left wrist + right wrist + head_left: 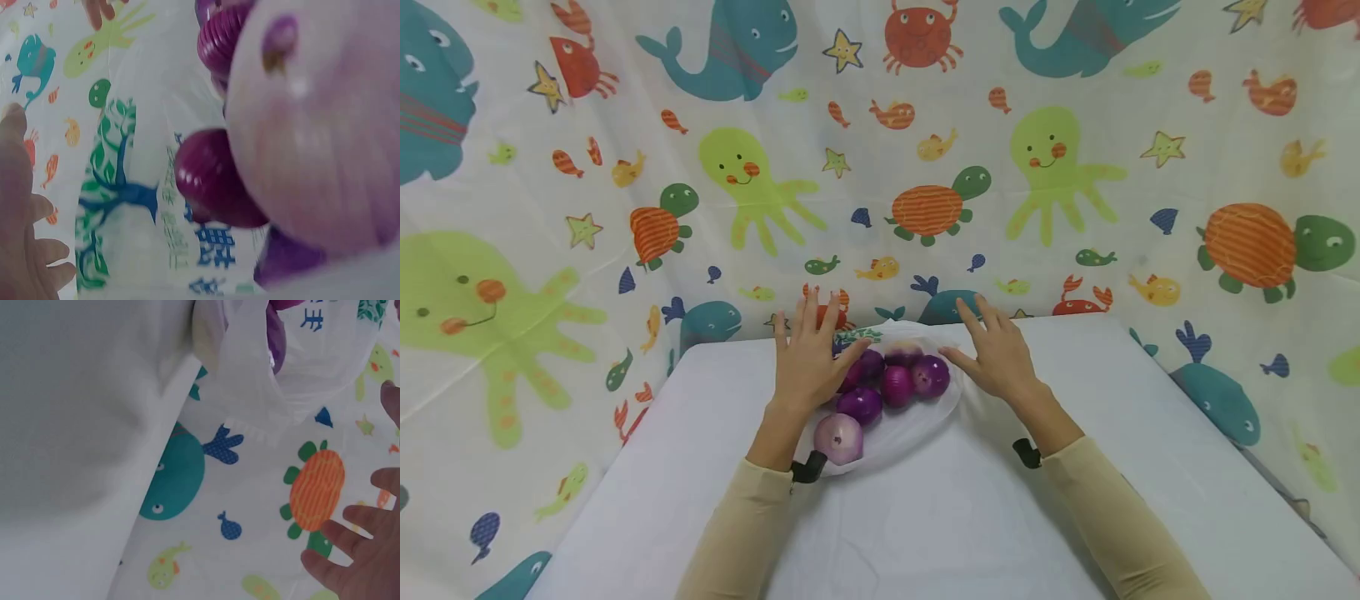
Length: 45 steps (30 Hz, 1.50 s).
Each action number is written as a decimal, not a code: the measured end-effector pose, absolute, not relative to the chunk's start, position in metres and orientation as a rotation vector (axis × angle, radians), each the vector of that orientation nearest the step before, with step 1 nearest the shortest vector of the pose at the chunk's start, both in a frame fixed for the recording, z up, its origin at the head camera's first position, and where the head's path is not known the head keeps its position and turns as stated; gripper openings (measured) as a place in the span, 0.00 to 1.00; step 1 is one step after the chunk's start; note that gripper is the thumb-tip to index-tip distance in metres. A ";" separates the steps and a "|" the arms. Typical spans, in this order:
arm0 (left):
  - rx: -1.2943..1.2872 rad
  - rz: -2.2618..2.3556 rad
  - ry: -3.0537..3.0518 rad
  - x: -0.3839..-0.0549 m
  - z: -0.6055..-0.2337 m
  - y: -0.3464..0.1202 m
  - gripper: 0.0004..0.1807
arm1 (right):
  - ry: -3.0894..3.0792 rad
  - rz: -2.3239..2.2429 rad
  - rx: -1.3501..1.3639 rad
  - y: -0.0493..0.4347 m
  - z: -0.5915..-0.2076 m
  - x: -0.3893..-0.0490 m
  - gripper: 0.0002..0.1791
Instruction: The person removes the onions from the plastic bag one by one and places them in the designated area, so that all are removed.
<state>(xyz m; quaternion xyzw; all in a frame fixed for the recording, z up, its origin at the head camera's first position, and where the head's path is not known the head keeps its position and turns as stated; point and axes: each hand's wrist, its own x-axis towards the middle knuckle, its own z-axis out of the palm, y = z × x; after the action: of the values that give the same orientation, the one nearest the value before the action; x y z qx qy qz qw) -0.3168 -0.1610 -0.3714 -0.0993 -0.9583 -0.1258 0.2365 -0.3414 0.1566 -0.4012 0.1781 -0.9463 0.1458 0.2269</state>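
At the far middle of the white table, a thin white plastic bag lies spread with a cluster of onions in it. Nearest and leftmost sits a large pale onion; just beyond it is a dark purple onion. Farther right, a reddish-purple onion touches a round, glossy onion; others lie behind, partly hidden. The bag's far side bears a blue-and-green tree print.

The left hand hovers at the bag's left side, fingers extended and spread, gripping nothing; whether it brushes the plastic cannot be told. The right hand is just beside the bag's right edge, apart from the onions, its fingers likewise spread and holding nothing. Beige sleeves cover both forearms. Beyond the table hangs a white cloth printed with sea animals.
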 end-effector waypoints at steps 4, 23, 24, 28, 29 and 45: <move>-0.271 -0.412 -2.598 -0.320 -0.372 -0.181 0.53 | -2.583 0.466 0.519 0.151 -0.400 -0.343 0.51; -0.481 -0.835 -2.563 -0.341 -0.381 -0.239 0.40 | -2.220 0.859 1.089 0.077 -0.392 -0.346 0.37; -0.507 -0.855 -2.554 -0.344 -0.382 -0.241 0.40 | -2.206 0.872 1.122 0.071 -0.392 -0.346 0.36; -0.606 -0.919 -2.493 -0.353 -0.390 -0.247 0.36 | -2.162 0.886 1.252 0.048 -0.393 -0.344 0.31; -0.631 -0.937 -2.474 -0.355 -0.391 -0.248 0.36 | -2.159 0.883 1.278 0.044 -0.394 -0.343 0.30; -0.851 -1.148 -2.344 -0.366 -0.406 -0.250 0.20 | -2.535 0.718 1.463 -0.001 -0.427 -0.329 0.33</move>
<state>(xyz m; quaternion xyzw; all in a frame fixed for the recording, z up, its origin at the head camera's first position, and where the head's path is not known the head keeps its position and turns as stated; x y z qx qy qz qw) -0.3661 -0.2500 -0.4056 -0.3038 -0.8371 -0.4100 0.1971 -0.3291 -0.0008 -0.4269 0.4845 -0.8394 0.2378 0.0640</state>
